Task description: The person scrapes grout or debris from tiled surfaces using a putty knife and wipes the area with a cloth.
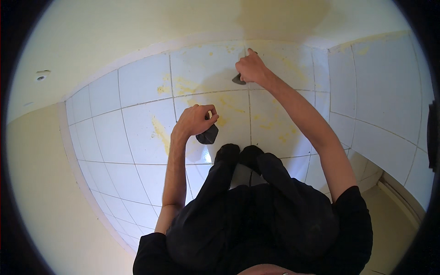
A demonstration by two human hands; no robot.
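My left hand (pixel 196 121) is closed, thumb and fingers curled, above the tiles left of my feet. From its grip hangs a small black thing (pixel 207 134) that looks like a folded cloth. Farther off and to the right, my right hand (pixel 251 68) is closed at the white tiled floor (pixel 279 107), close to the far wall. A dark, flat-edged piece (pixel 239 79) sticks out under its palm; its kind is mostly hidden. Yellow smears (pixel 229 103) mark the tiles between and around both hands.
A plain cream wall (pixel 151 23) rises at the far side, with a small white socket-like fitting (pixel 42 75) at its left. A tiled side (pixel 385 87) stands on the right. My black-clad feet (pixel 228 153) are close together below the hands.
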